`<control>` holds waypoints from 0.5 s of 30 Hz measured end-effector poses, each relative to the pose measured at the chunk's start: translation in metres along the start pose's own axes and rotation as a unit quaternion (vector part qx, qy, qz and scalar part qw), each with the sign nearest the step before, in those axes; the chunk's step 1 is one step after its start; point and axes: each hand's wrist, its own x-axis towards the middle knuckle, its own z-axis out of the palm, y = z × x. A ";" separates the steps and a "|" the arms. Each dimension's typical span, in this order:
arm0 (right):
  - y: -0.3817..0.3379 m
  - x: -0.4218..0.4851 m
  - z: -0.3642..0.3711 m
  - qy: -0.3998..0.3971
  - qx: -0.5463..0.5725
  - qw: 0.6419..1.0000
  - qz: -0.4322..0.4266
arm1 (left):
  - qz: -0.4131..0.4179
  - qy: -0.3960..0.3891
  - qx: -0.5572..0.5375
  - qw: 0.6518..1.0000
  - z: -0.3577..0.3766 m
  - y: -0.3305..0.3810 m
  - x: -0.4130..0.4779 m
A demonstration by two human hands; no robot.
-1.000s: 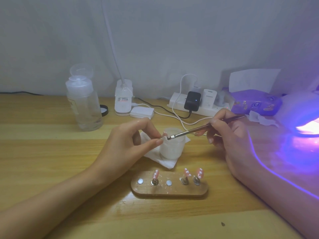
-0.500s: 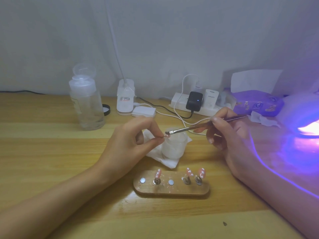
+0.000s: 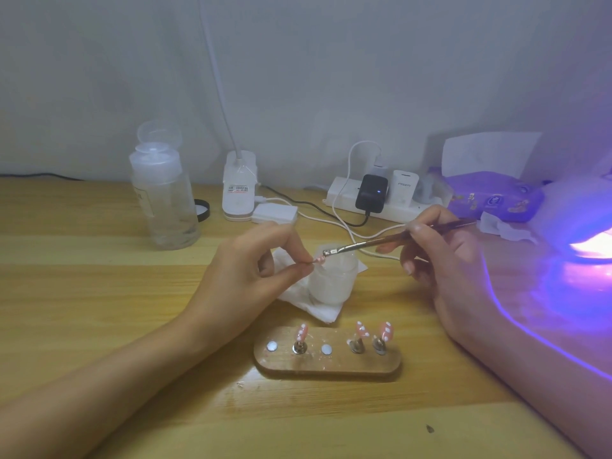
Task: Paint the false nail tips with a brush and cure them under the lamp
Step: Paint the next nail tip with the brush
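Lower centre, I see an oval wooden nail holder on the light wooden table. It carries three pink nail tips with white dots on metal pegs: one left of middle, two close together toward its right end. Two bare silver discs sit in the free spots. Just above it, mid-frame, the left hand pinches a fourth small pink nail tip between thumb and forefinger, lifted off the table, other fingers curled behind. The right hand, right of centre, grips a thin brush with a metal ferrule pen-style. The brush slants down to the left and its bristle end touches the pinched tip. Right behind that contact point, a frosted white jar stands on a crumpled white tissue; I can't read what's inside it. Further back at left is a clear plastic pump bottle with its flip cap open and a round black-rimmed lid just beside it. Back centre: a white clip-lamp base, its neck rising out of the top of the frame, and a small white box touching it. Back right of centre, against the wall, a white power strip holds a black adapter and white plugs, with cables trailing toward the hands. Far right: a purple tissue pack, then the white curing lamp at the frame edge, lit, throwing purple light over the table and right forearm.
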 end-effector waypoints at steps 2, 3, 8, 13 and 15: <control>-0.001 -0.001 0.001 -0.013 0.021 1.000 -0.014 | 0.000 -0.001 -0.001 1.000 0.000 0.000 0.000; -0.001 -0.001 0.002 -0.021 0.021 0.999 -0.018 | -0.001 -0.002 -0.002 1.000 0.000 0.000 0.000; 0.000 -0.001 0.001 -0.002 -0.002 1.000 0.000 | -0.006 -0.002 -0.009 1.000 0.000 0.001 0.000; -0.001 -0.002 0.002 -0.030 0.017 0.999 0.000 | -0.001 0.000 -0.005 1.000 0.000 0.000 0.000; 0.001 -0.001 0.002 -0.018 0.002 1.000 0.011 | 0.001 -0.001 -0.006 1.000 0.000 0.000 0.000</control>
